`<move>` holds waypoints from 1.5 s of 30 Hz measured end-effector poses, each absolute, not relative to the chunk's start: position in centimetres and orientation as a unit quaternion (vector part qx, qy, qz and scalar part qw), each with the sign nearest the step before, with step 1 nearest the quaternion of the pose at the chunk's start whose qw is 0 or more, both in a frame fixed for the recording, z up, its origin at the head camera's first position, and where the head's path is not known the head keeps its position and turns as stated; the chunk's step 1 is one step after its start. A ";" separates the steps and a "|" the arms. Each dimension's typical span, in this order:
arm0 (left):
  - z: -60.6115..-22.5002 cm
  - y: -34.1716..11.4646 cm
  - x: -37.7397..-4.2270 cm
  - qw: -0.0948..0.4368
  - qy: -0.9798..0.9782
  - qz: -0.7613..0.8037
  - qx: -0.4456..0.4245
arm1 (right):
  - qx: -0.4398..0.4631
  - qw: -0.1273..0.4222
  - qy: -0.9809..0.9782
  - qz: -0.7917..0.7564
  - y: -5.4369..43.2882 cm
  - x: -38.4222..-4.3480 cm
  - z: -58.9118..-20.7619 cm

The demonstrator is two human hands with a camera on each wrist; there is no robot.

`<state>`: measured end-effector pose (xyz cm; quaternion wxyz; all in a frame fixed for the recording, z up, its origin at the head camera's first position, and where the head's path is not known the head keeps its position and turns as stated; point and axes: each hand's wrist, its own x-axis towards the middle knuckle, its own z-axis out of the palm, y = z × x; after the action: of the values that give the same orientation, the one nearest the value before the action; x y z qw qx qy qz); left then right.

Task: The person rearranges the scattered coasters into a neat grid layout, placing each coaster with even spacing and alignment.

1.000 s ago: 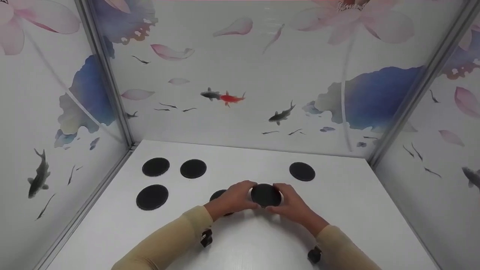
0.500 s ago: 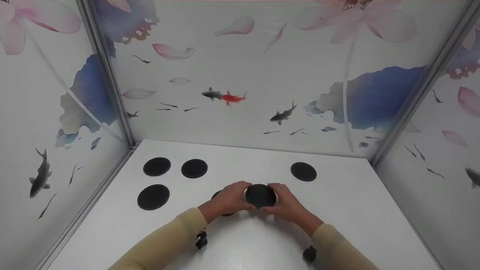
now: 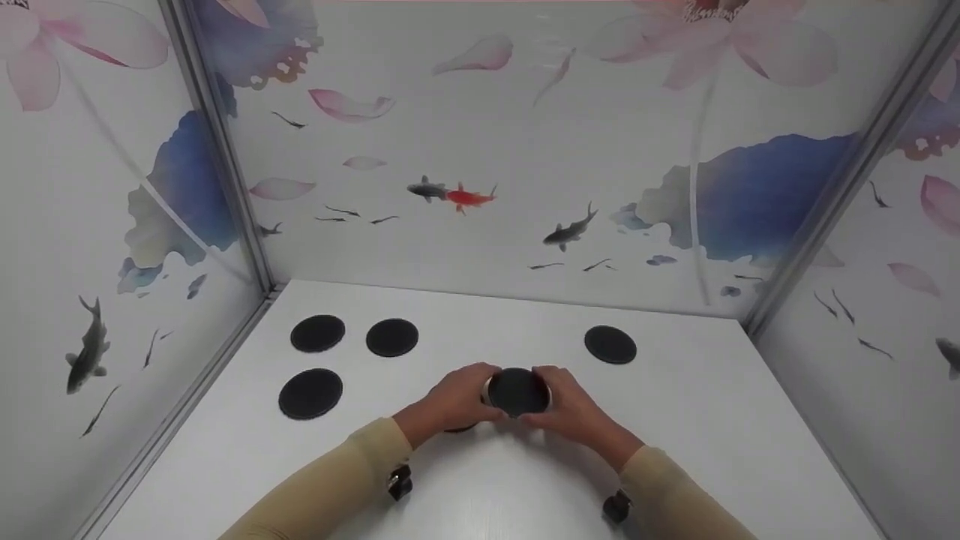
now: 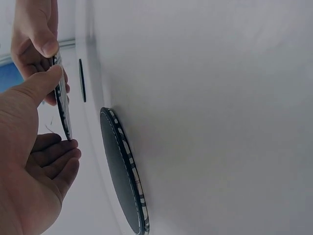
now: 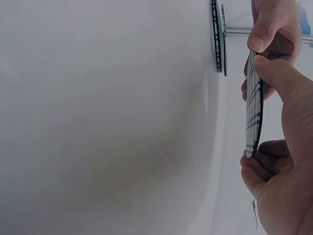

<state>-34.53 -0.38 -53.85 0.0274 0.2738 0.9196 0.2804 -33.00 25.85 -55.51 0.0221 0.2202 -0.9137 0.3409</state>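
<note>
Between both hands a round black coaster (image 3: 517,393) is held above the white table. Its upper face is black; the right wrist view shows a checked, black-and-white underside on the coaster (image 5: 253,110). My left hand (image 3: 459,394) grips the left edge, thumb at the near side and fingers at the far side. On the opposite edge, my right hand (image 3: 571,403) grips likewise. Both thumbs nearly meet in the wrist views. Beneath the left wrist lies another coaster (image 4: 120,171), black face up with pale stitching, mostly hidden by that hand in the head view.
On the table's left lie a back-left coaster (image 3: 318,333), a second back coaster (image 3: 392,337) and a front-left coaster (image 3: 310,394). A lone coaster (image 3: 610,344) lies at the back right. Panels printed with fish and flowers (image 3: 480,150) enclose the table on three sides.
Both hands have shifted slightly left with the coaster between them. The left hand now covers more of the coaster lying beneath it. The other coasters stay put.
</note>
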 end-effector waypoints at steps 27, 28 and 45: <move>-55.8 -0.5 -35.4 0.051 0.929 0.240 0.278 | 0.209 -0.021 -0.938 0.277 24.6 -33.6 -55.9; -55.8 -0.5 -35.5 0.050 0.929 0.238 0.279 | 0.211 -0.021 -0.937 0.278 24.6 -33.6 -55.9; -55.3 0.0 -34.5 0.029 0.943 0.165 0.286 | 0.236 -0.005 -0.942 0.238 24.3 -33.6 -56.1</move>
<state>-34.55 0.01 -55.32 0.0291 0.2862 0.9435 0.1648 -33.58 24.34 -56.13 -0.0050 0.2365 -0.9420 0.2381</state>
